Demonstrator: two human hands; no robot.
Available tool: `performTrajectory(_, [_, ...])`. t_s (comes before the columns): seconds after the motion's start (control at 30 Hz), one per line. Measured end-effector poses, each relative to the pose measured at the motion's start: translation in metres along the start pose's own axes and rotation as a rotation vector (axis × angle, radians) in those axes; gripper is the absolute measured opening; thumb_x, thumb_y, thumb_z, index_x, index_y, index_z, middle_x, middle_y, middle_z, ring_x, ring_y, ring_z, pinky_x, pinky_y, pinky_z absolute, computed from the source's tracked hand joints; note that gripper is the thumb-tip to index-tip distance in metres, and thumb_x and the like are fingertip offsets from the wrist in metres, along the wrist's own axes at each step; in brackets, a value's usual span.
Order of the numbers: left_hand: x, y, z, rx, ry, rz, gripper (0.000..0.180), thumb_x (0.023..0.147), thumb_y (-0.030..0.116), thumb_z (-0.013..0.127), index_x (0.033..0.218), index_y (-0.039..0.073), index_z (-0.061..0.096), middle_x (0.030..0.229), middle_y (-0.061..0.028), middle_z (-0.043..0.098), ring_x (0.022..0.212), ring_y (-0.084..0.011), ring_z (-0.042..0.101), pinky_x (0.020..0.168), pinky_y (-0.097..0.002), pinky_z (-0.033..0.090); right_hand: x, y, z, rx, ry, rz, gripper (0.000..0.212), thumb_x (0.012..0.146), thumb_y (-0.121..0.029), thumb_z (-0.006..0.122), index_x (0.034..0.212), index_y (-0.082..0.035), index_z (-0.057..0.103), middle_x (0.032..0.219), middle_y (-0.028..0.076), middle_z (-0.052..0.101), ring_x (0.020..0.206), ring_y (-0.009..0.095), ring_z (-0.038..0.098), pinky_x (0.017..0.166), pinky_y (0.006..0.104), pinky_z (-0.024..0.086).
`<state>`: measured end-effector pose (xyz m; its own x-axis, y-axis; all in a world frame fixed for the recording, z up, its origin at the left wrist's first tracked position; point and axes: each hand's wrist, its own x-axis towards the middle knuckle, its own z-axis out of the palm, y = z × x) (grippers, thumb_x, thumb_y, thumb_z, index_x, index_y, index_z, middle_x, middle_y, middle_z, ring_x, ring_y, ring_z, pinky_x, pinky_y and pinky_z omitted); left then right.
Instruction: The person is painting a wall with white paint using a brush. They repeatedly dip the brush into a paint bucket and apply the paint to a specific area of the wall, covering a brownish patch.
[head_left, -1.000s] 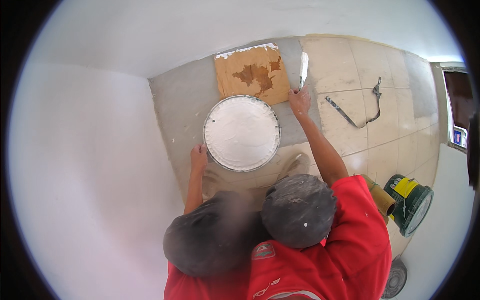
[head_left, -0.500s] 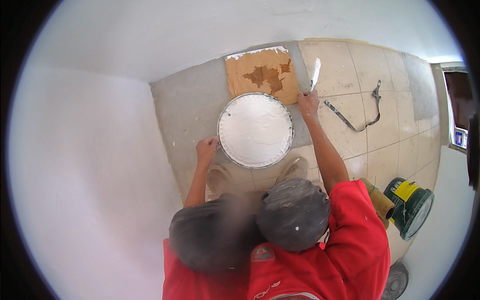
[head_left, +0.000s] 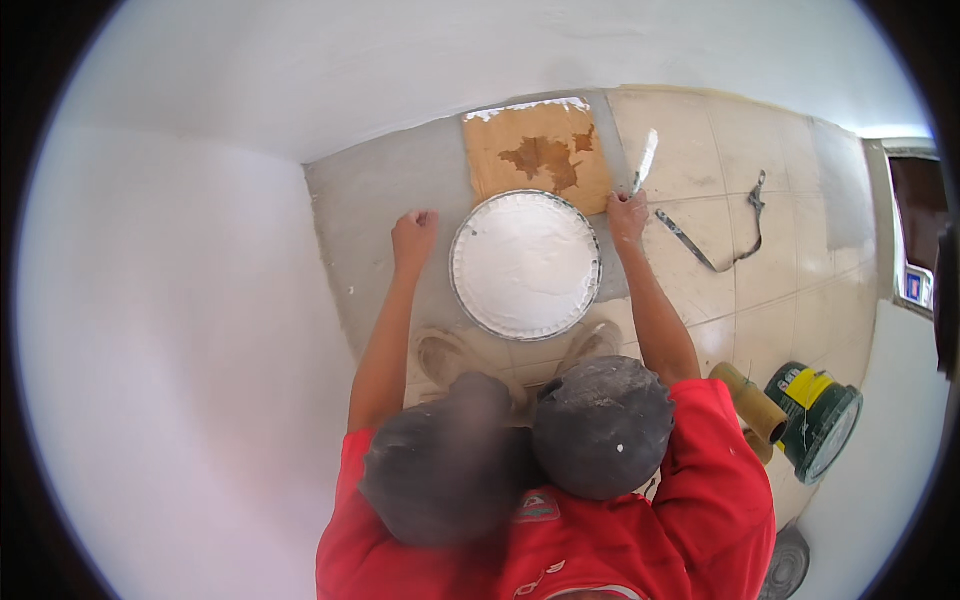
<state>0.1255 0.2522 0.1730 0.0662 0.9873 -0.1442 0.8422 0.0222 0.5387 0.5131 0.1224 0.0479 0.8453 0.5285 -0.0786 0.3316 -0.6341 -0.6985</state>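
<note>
Tub of white paste (head_left: 526,265), just beyond my shoes (head_left: 448,358), has my left hand (head_left: 414,240) curled closed at its left, contents indiscernible, and my right hand (head_left: 628,218) gripping a white-coated spatula (head_left: 647,160) past its far-right edge, apparently holding the blade clear, the next move calling for a steady wrist.

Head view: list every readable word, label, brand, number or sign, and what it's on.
Dark green bucket: pale lettering, not copied here.
Its yellow label: nothing legible.
Red shirt: badge and pale marking, too blurred to read.
Blue-and-white item at right: too small to read.
</note>
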Motion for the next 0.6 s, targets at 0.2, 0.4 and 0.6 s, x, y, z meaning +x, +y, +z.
performTrajectory(0.2, [0.054,0.042,0.049,-0.077,-0.096,-0.024,0.045,0.089,0.043,0.070,0.097,-0.001,0.077,0.093,-0.0186,0.077,0.090,-0.0338,0.074,0.083,-0.0423,0.056,0.002,-0.017,0.000,0.002,-0.046,0.093,0.036,0.082,-0.031,0.071,0.099,-0.002,0.058,0.093,0.022,0.071,0.093,0.044,0.069,0.084,0.0545,0.053])
performTrajectory(0.4, [0.088,0.061,0.093,-0.129,-0.195,-0.089,0.042,0.085,0.042,0.074,0.094,0.001,0.078,0.092,-0.0178,0.077,0.089,-0.0331,0.074,0.083,-0.0428,0.056,0.017,-0.001,0.005,-0.143,0.065,0.157,0.034,0.084,-0.030,0.067,0.100,-0.002,0.057,0.094,0.024,0.071,0.095,0.045,0.068,0.086,0.0538,0.052])
performTrajectory(0.6, [0.102,0.057,0.113,-0.035,-0.099,-0.105,0.034,0.084,0.037,0.074,0.095,0.005,0.079,0.094,-0.0169,0.077,0.091,-0.0335,0.074,0.085,-0.0435,0.056,0.018,-0.014,0.012,-0.061,0.021,0.205,0.032,0.083,-0.026,0.071,0.097,0.000,0.058,0.092,0.023,0.070,0.092,0.045,0.067,0.084,0.0526,0.052])
